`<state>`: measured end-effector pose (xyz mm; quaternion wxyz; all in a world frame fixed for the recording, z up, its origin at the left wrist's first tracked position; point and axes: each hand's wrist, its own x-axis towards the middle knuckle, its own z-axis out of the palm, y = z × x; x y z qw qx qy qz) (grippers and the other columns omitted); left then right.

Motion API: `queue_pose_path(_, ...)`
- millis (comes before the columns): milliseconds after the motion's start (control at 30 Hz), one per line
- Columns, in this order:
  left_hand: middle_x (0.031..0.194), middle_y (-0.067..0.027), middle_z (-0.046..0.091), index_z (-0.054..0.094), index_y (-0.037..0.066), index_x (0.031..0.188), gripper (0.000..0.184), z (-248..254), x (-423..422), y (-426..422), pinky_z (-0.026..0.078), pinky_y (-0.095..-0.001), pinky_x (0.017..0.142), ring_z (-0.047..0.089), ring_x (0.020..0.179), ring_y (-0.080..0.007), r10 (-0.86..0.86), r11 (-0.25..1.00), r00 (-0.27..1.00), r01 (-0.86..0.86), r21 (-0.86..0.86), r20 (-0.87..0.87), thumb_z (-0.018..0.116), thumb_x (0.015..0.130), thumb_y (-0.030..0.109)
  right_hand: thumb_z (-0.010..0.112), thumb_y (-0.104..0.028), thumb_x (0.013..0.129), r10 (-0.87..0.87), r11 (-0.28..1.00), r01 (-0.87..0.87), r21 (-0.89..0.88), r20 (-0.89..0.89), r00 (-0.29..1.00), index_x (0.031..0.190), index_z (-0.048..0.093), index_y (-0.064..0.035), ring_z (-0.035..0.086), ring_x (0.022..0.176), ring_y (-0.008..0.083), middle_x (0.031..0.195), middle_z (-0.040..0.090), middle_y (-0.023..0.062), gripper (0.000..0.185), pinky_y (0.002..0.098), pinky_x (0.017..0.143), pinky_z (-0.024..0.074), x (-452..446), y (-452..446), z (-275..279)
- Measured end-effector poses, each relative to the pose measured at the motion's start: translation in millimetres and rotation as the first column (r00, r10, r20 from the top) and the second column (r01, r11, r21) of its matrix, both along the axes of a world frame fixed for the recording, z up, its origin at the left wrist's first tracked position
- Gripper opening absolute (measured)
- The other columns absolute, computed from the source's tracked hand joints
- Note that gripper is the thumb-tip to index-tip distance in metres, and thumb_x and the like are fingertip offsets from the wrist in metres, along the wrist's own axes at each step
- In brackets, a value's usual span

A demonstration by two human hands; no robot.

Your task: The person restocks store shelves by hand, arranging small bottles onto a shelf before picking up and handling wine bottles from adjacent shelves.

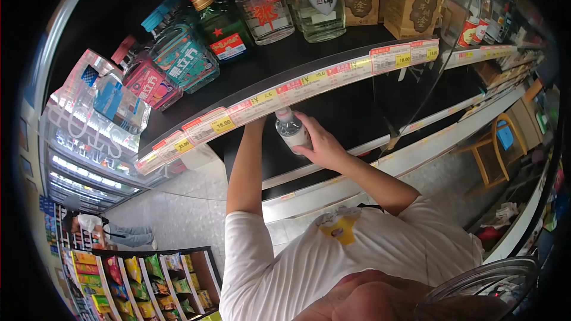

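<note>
1. Beneath the front edge of the upper shelf (256,77), a small clear bottle (293,133) with a pale cap and label is held tilted over the black lower shelf (351,113).
2. The right hand (324,145) has its fingers curled around the bottle's side.
3. The left hand (256,123) passes behind the price strip (285,92); little beyond the wrist shows, so I cannot tell how its fingers stand or whether they hold anything.
4. Along the black upper shelf stand assorted glass bottles and brown boxes, the topmost cut off by the frame edge.
5. Below, a grey tiled floor (190,208) runs toward a snack rack (201,264) full of bright packets, lower left, also cut off.
6. Beyond that rack is another person (95,226) in a pale top, too small to make out well.
7. On the far right, a wooden chair (495,154) stands near more shelving, whose goods blur together.
8. The lens's dark border swallows the corners; the bottle's label and most small price print are unreadable.
</note>
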<state>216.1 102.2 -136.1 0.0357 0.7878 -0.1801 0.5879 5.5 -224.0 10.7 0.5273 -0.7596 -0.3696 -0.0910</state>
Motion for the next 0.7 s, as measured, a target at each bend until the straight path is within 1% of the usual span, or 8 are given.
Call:
queue_pose_path(67, 0.146, -0.0142, 0.055, 0.056, 0.014, 0.142, 0.056, 4, -2, -5, 0.040, -0.0468, 0.112, 0.051, 0.136, -0.0344, 0.078, 0.991, 0.991, -0.089, 0.103, 0.111, 0.070, 0.095, 0.043, 0.078, -0.011, 0.085, -0.012, 1.000, 0.012, 0.013, 0.019, 1.000, 0.157, 0.031, -0.0121, 0.064, 0.099, 0.0366, 0.130, 0.054, 0.0197, 0.087, 0.0438, 0.089, 0.0532, 0, 0, -3)
queue_pose_path(167, 0.137, -0.0159, 0.062, 0.062, 0.012, 0.135, 0.047, 10, -21, -6, 0.045, -0.0476, 0.105, 0.057, 0.128, -0.0353, 0.040, 0.998, 0.998, -0.037, 0.060, -0.053, 0.072, 0.095, 0.034, 0.079, -0.012, 0.085, -0.037, 0.999, 0.037, 0.001, -0.020, 0.999, 0.157, 0.032, -0.0114, 0.064, 0.099, 0.0362, 0.129, 0.055, 0.0200, 0.086, 0.0436, 0.089, 0.0533, 1, -7, 0)
queue_pose_path(200, 0.134, -0.0167, 0.063, 0.063, 0.012, 0.133, 0.044, 19, -27, -8, 0.047, -0.0475, 0.103, 0.058, 0.125, -0.0360, 0.071, 0.987, 0.996, -0.077, 0.142, 0.048, 0.072, 0.095, 0.032, 0.079, -0.012, 0.085, -0.061, 0.998, 0.061, 0.003, -0.002, 0.998, 0.156, 0.032, -0.0111, 0.065, 0.100, 0.0364, 0.130, 0.055, 0.0202, 0.086, 0.0435, 0.089, 0.0533, 3, -10, 0)
queue_pose_path(367, 0.122, -0.0191, 0.067, 0.067, 0.008, 0.124, 0.033, 96, -122, -55, 0.049, -0.0486, 0.095, 0.062, 0.117, -0.0403, -0.153, 0.932, 0.840, -0.053, -0.359, -0.521, 0.070, 0.095, 0.024, 0.078, -0.011, 0.085, -0.204, 0.978, 0.202, 0.057, 0.034, 0.978, 0.156, 0.033, -0.0089, 0.060, 0.117, 0.0414, 0.135, 0.054, 0.0229, 0.084, 0.0430, 0.096, 0.0516, 29, -38, 1)
queue_pose_path(433, 0.121, -0.0169, 0.067, 0.064, 0.007, 0.123, 0.033, 103, -150, -61, 0.050, -0.0501, 0.092, 0.063, 0.114, -0.0397, -0.014, 0.955, 0.822, -0.158, -0.251, -0.570, 0.070, 0.094, 0.024, 0.077, -0.009, 0.085, -0.237, 0.969, 0.241, 0.048, -0.068, 0.969, 0.155, 0.033, -0.0067, 0.056, 0.125, 0.0426, 0.138, 0.053, 0.0242, 0.082, 0.0427, 0.102, 0.0489, 52, -52, -4)
queue_pose_path(533, 0.122, -0.0225, 0.064, 0.058, 0.001, 0.129, 0.044, 147, -209, -97, 0.048, -0.0517, 0.092, 0.060, 0.114, -0.0456, -0.087, 0.893, 0.816, -0.190, -0.407, -0.572, 0.072, 0.091, 0.018, 0.075, -0.008, 0.088, -0.386, 0.922, 0.384, 0.046, 0.039, 0.922, 0.147, 0.040, -0.0017, 0.055, 0.126, 0.0443, 0.138, 0.053, 0.0253, 0.069, 0.0445, 0.103, 0.0476, 93, -67, -20)
queue_pose_path(633, 0.134, -0.0315, 0.051, 0.034, -0.008, 0.146, 0.070, 153, -243, -114, 0.046, -0.0485, 0.099, 0.054, 0.120, -0.0491, -0.074, 0.884, 0.842, -0.193, -0.426, -0.534, 0.073, 0.094, 0.017, 0.072, -0.011, 0.090, -0.490, 0.871, 0.492, 0.003, 0.090, 0.867, 0.134, 0.054, -0.0016, 0.056, 0.124, 0.0443, 0.135, 0.057, 0.0248, 0.049, 0.0459, 0.100, 0.0492, 135, -76, -36)
queue_pose_path(700, 0.133, -0.0304, 0.050, 0.031, -0.007, 0.147, 0.076, 147, -254, -120, 0.046, -0.0491, 0.100, 0.053, 0.119, -0.0497, -0.099, 0.868, 0.830, -0.198, -0.456, -0.549, 0.076, 0.089, 0.014, 0.071, -0.013, 0.092, -0.527, 0.836, 0.546, -0.053, 0.195, 0.827, 0.128, 0.060, -0.0019, 0.057, 0.123, 0.0441, 0.132, 0.060, 0.0241, 0.039, 0.0466, 0.099, 0.0501, 164, -79, -49)
